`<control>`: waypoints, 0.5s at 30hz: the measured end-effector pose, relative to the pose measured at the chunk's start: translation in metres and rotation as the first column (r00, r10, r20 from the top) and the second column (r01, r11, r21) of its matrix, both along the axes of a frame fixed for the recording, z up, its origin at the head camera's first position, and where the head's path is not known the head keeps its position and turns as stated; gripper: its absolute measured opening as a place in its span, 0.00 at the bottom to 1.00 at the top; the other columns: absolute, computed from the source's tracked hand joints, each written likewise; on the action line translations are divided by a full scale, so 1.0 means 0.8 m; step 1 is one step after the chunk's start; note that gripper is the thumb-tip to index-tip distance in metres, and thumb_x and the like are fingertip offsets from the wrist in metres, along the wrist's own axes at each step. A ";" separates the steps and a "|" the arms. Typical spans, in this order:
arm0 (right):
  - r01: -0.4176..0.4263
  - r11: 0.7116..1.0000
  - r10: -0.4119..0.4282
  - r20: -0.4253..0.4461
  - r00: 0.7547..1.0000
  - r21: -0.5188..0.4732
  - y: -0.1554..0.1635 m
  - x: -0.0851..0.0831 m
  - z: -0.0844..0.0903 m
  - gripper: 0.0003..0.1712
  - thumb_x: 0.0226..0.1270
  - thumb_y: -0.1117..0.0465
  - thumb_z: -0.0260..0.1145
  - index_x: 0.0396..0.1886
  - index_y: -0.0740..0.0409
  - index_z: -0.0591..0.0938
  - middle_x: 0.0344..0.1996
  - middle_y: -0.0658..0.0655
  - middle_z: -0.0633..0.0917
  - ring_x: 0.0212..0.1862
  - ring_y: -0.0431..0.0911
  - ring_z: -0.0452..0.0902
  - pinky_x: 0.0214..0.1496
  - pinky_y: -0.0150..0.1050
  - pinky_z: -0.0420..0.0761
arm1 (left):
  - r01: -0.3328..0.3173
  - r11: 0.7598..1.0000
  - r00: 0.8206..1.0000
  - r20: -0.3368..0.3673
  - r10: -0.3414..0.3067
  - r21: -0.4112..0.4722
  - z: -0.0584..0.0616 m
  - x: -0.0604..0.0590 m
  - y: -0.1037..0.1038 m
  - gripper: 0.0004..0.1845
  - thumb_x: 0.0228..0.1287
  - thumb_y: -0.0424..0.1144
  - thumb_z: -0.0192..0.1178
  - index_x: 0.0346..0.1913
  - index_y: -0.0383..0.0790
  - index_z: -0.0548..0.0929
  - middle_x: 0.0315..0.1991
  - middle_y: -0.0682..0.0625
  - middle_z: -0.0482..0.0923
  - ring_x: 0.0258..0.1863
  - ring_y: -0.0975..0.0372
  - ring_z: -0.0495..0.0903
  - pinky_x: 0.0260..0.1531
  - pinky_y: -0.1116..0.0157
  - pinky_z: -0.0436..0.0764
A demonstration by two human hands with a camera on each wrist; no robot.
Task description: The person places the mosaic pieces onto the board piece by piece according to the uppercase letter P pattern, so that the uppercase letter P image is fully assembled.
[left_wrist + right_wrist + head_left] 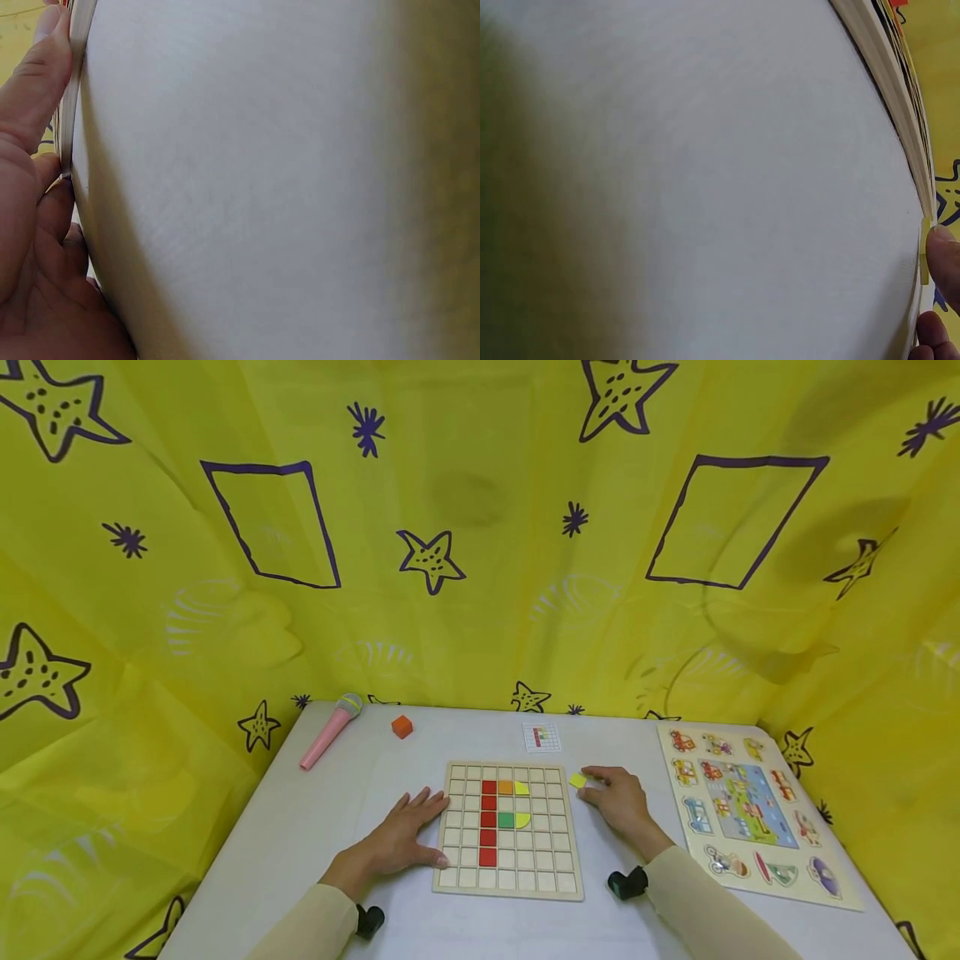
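The yellow tile (577, 781) lies just right of the grid board (508, 877), fingertips of the right hand (618, 800) touching it — thin, light, rigid; it likely needs an edge pinch. The left hand (401, 839) rests flat, fingers straight, against the board's left edge.

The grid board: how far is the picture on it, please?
Done: on the grid board, a red column and orange, green and yellow pieces beside it. In hand: the right hand touches a loose yellow piece on the table; the left hand rests at the board's edge. Left: most cells are empty.
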State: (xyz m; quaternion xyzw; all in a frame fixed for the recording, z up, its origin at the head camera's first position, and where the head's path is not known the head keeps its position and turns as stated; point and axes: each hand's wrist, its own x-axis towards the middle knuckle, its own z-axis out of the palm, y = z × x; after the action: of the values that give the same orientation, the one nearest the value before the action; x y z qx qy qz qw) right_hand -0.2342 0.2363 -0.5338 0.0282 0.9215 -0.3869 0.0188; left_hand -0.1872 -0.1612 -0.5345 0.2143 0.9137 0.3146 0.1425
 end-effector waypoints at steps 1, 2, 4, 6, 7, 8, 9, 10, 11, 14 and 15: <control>-0.003 1.000 0.003 -0.005 1.000 0.014 0.000 0.000 -0.001 0.26 0.69 0.58 0.73 0.65 0.60 0.84 0.67 0.70 0.79 0.65 0.66 0.73 0.68 0.67 0.70 | 0.001 1.000 1.000 0.000 -0.001 0.001 0.000 0.000 0.000 0.55 0.54 0.55 0.80 0.81 0.39 0.65 0.83 0.43 0.60 0.86 0.44 0.48 0.84 0.39 0.42; -0.005 1.000 0.005 -0.009 1.000 0.027 0.000 0.000 -0.002 0.26 0.69 0.58 0.72 0.65 0.60 0.84 0.66 0.70 0.79 0.65 0.67 0.73 0.68 0.67 0.69 | 0.001 1.000 1.000 0.000 -0.001 0.002 0.000 0.000 0.000 0.55 0.54 0.55 0.80 0.81 0.38 0.65 0.83 0.42 0.60 0.86 0.44 0.48 0.84 0.39 0.42; -0.007 0.999 0.008 -0.018 1.000 0.044 -0.001 -0.001 -0.003 0.26 0.69 0.58 0.73 0.64 0.60 0.85 0.66 0.71 0.80 0.65 0.67 0.73 0.67 0.68 0.68 | 0.003 1.000 1.000 0.000 -0.003 0.004 0.001 0.001 0.000 0.55 0.54 0.55 0.80 0.81 0.38 0.65 0.83 0.42 0.60 0.86 0.44 0.48 0.84 0.39 0.42; -0.008 0.998 0.010 -0.026 1.000 0.061 -0.001 -0.002 -0.005 0.25 0.69 0.57 0.72 0.63 0.60 0.85 0.66 0.71 0.80 0.65 0.68 0.72 0.67 0.69 0.67 | 0.005 1.000 1.000 0.002 -0.005 0.001 0.001 0.001 0.000 0.55 0.54 0.55 0.79 0.81 0.38 0.65 0.83 0.42 0.60 0.86 0.44 0.48 0.84 0.40 0.42; -0.009 0.998 0.011 -0.030 0.999 0.068 -0.002 -0.002 -0.005 0.24 0.69 0.58 0.72 0.63 0.60 0.86 0.66 0.70 0.80 0.65 0.68 0.72 0.68 0.69 0.67 | 0.004 1.000 1.000 0.003 -0.004 0.000 0.001 0.000 0.000 0.55 0.54 0.55 0.79 0.81 0.38 0.65 0.83 0.42 0.60 0.86 0.44 0.48 0.84 0.40 0.42; -0.010 0.997 0.012 -0.033 0.999 0.073 -0.003 -0.002 -0.005 0.23 0.69 0.58 0.71 0.62 0.60 0.86 0.66 0.70 0.80 0.65 0.69 0.71 0.68 0.69 0.66 | 0.005 1.000 1.000 0.002 -0.005 -0.001 0.001 0.000 0.000 0.55 0.54 0.55 0.79 0.81 0.38 0.65 0.83 0.43 0.60 0.86 0.44 0.48 0.84 0.40 0.42; -0.010 0.997 0.013 -0.035 0.999 0.073 -0.003 -0.002 -0.005 0.22 0.70 0.59 0.71 0.62 0.59 0.86 0.66 0.70 0.80 0.66 0.69 0.70 0.69 0.70 0.65 | 0.006 1.000 1.000 0.003 -0.006 -0.001 0.001 0.000 0.000 0.55 0.54 0.54 0.79 0.81 0.38 0.65 0.83 0.42 0.60 0.86 0.44 0.48 0.84 0.40 0.42; -0.011 0.997 0.014 -0.034 0.999 0.076 -0.003 -0.003 -0.005 0.21 0.71 0.59 0.70 0.61 0.59 0.87 0.66 0.70 0.80 0.67 0.69 0.70 0.69 0.70 0.65 | 0.005 1.000 1.000 0.005 -0.005 -0.002 0.001 0.000 0.000 0.55 0.54 0.54 0.79 0.81 0.38 0.65 0.83 0.43 0.60 0.86 0.44 0.48 0.84 0.40 0.42; -0.013 0.997 0.015 -0.032 0.999 0.078 -0.004 -0.003 -0.004 0.21 0.72 0.60 0.69 0.61 0.59 0.87 0.66 0.70 0.79 0.68 0.70 0.69 0.70 0.70 0.64 | 0.005 1.000 1.000 0.005 -0.005 -0.001 0.001 0.000 0.000 0.55 0.55 0.54 0.79 0.81 0.38 0.65 0.83 0.43 0.60 0.86 0.44 0.48 0.84 0.40 0.42; -0.018 0.997 0.020 -0.019 1.000 0.080 -0.003 -0.003 -0.002 0.21 0.73 0.61 0.68 0.63 0.59 0.86 0.67 0.70 0.78 0.69 0.70 0.68 0.72 0.71 0.63 | 0.007 1.000 1.000 0.006 -0.007 0.002 0.002 0.000 0.000 0.55 0.55 0.54 0.79 0.81 0.38 0.65 0.83 0.43 0.60 0.86 0.44 0.48 0.84 0.40 0.42; -0.018 0.997 0.019 -0.014 1.000 0.081 -0.003 -0.003 -0.001 0.21 0.73 0.61 0.68 0.64 0.59 0.85 0.68 0.70 0.78 0.70 0.70 0.68 0.72 0.71 0.63 | 0.008 1.000 1.000 0.006 -0.008 0.005 0.002 0.000 0.000 0.55 0.54 0.54 0.79 0.81 0.38 0.65 0.83 0.42 0.60 0.86 0.44 0.48 0.84 0.40 0.42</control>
State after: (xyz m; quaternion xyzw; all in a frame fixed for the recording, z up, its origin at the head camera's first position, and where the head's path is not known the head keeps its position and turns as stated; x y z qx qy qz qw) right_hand -0.2367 0.2339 -0.5348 0.0175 0.9368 -0.3492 0.0144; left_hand -0.1872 -0.1612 -0.5327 0.2172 0.9116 0.3169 0.1461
